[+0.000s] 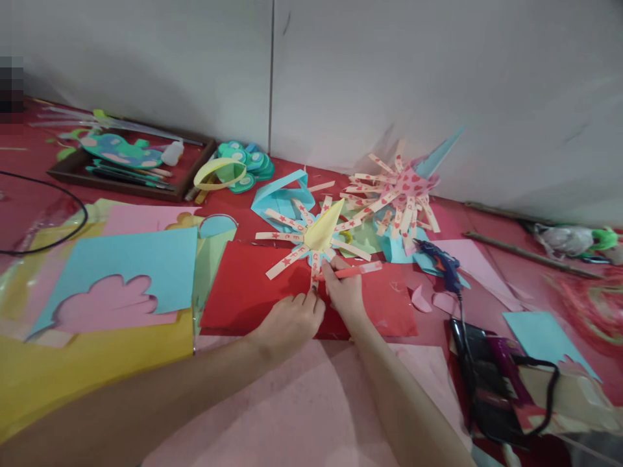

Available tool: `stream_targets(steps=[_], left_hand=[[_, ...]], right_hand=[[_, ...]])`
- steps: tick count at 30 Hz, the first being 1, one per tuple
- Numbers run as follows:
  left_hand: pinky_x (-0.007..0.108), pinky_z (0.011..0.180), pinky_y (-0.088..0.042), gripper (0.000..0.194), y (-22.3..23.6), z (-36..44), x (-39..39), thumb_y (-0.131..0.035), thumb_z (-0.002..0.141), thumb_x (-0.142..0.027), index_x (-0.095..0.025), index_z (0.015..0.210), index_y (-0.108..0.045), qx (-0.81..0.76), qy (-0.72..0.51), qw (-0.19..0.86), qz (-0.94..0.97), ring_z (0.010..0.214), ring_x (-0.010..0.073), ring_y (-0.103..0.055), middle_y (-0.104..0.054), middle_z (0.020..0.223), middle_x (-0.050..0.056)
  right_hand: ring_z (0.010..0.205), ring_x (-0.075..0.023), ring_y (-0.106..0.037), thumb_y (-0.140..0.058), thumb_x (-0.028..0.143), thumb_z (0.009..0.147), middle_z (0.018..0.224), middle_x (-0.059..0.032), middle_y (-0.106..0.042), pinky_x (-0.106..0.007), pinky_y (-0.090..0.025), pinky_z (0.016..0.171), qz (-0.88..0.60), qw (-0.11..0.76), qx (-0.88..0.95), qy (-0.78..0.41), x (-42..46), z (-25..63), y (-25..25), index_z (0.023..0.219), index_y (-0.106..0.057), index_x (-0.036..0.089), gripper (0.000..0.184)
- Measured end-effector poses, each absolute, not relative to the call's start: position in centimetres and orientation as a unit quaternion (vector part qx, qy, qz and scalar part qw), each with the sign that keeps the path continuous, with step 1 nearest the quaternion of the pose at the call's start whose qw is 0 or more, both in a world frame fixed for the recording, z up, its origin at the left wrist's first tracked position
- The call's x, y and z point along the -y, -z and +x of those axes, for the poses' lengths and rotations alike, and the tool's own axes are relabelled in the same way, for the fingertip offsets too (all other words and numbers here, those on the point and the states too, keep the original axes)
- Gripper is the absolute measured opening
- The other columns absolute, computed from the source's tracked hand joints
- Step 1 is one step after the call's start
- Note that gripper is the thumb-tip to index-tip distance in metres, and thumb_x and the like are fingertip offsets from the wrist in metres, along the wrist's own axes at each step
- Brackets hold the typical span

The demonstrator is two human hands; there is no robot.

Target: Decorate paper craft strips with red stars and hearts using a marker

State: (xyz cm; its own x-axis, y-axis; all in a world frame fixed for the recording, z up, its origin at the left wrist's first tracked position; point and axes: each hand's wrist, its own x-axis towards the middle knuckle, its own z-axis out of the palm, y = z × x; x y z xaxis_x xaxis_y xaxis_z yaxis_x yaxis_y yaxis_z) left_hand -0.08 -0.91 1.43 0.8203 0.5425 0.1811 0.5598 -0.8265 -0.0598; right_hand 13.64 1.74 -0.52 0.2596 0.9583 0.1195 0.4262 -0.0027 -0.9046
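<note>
A paper craft [318,235] lies on a red board [243,285]: cream strips with red letters and stars spread from a blue middle, and a yellow paper cone stands on top. My left hand [292,321] is closed, its fingertips at the lower end of the downward-pointing strip [315,264]. Held in my right hand [346,292] is a red marker [363,269], slanting up to the right. Its tip is hidden behind my fingers, close to that same strip.
Behind stands a similar pink craft [406,185] with a blue cone. On the right are a glue gun [445,263] and a black pouch [487,376]. Coloured paper sheets [131,259] spread left, below a wooden tray [182,185] of tools. A grey wall [195,71] closes the back.
</note>
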Motion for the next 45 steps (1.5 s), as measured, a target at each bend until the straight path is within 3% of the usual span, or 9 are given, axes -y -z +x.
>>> stream_targets(steps=[30, 45], left_hand=[[0.026, 0.053, -0.048, 0.024, -1.09, -0.14, 0.95, -0.042, 0.077, -0.003, -0.007, 0.095, -0.056, 0.288, 0.079, 0.056, -0.953, 0.066, 0.0164, -0.061, -0.066, 0.095, 0.015], [0.027, 0.051, -0.048, 0.023, -1.43, -0.17, 0.83, -0.041, 0.076, -0.002, -0.008, 0.091, -0.057, 0.288, 0.069, 0.055, -0.954, 0.063, 0.0165, -0.06, -0.067, 0.086, 0.012]], right_hand=[[0.046, -0.0072, -0.03, -0.046, 0.035, 0.081, 0.045, 0.0084, -0.03, -0.021, -0.028, 0.048, -0.667, 0.464, 0.519, -0.264, -1.65, 13.66, 0.5, 0.054, -0.029, 0.021, 0.035], [0.046, -0.0076, -0.032, -0.046, 0.038, 0.081, 0.044, 0.0081, -0.032, -0.021, -0.029, 0.048, -0.668, 0.454, 0.52, -0.278, -1.6, 13.47, 0.13, 0.054, -0.03, 0.021, 0.036]])
